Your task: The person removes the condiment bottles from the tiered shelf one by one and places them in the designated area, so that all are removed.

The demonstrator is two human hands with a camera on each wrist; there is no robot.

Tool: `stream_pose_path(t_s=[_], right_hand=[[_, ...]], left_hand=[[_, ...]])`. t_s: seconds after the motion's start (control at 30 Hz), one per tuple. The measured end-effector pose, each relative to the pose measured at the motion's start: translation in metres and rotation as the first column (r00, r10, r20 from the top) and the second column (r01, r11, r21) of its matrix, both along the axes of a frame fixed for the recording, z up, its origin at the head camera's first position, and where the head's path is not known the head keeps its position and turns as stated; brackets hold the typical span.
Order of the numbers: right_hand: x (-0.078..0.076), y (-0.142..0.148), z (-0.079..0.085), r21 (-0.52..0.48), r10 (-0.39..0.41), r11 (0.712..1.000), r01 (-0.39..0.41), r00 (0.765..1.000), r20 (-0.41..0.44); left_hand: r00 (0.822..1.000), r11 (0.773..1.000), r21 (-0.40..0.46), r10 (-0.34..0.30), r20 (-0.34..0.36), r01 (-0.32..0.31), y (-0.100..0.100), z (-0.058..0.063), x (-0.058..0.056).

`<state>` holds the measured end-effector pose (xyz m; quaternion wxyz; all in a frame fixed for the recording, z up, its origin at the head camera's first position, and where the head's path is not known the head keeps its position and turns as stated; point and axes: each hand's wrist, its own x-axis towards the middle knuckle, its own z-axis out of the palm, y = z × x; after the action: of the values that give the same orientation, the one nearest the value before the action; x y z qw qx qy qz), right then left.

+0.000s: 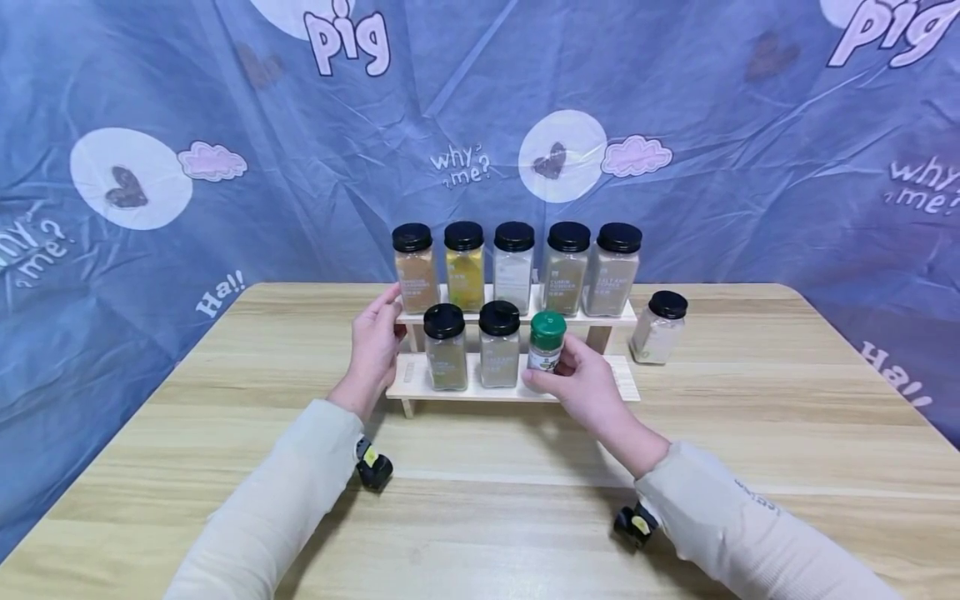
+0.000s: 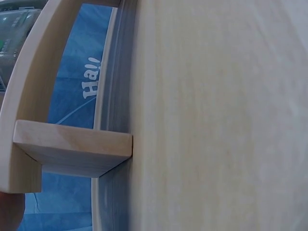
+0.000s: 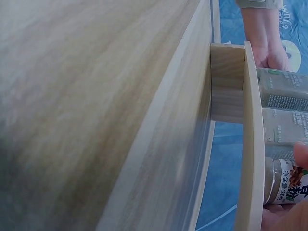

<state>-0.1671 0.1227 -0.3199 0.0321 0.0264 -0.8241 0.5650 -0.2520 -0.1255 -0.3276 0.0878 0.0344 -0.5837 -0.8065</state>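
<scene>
A two-tier wooden spice rack (image 1: 411, 382) stands on the table. My left hand (image 1: 372, 340) grips its left end at the upper tier, beside a jar of orange-brown powder (image 1: 417, 277). With thumb and fingers, my right hand (image 1: 588, 385) pinches a small green-capped spice jar (image 1: 548, 332) on the lower tier's right part. In the right wrist view, the label of that spice jar (image 3: 291, 180) shows between thumb and fingers. To its left stand two black-capped jars, a grey one (image 1: 498, 354) and a brownish-green one (image 1: 446, 358). The left wrist view shows the rack's leg (image 2: 72, 144) and one fingertip.
Several black-capped jars line the upper tier, among them a yellow one (image 1: 465, 275) and a salt and pepper one (image 1: 613, 279). Another black-capped jar (image 1: 660, 333) stands on the table right of the rack. A blue printed cloth (image 1: 337, 125) hangs behind the table.
</scene>
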Motion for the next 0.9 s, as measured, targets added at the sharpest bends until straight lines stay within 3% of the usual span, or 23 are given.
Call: stream_pose_path(t_s=[0.63,0.9], right_hand=[[0.004,0.005,0.005,0.016,-0.034,0.999,0.033,0.999,0.009],[0.01,0.017,0.019,-0.008,-0.051,0.999,0.051,0.999,-0.007]], left_hand=[[1.0,1.0,-0.004,0.008,-0.008,-0.008,0.0,0.0,0.0],[1.0,1.0,0.012,0.008,-0.007,-0.008,0.0,0.0,-0.001]])
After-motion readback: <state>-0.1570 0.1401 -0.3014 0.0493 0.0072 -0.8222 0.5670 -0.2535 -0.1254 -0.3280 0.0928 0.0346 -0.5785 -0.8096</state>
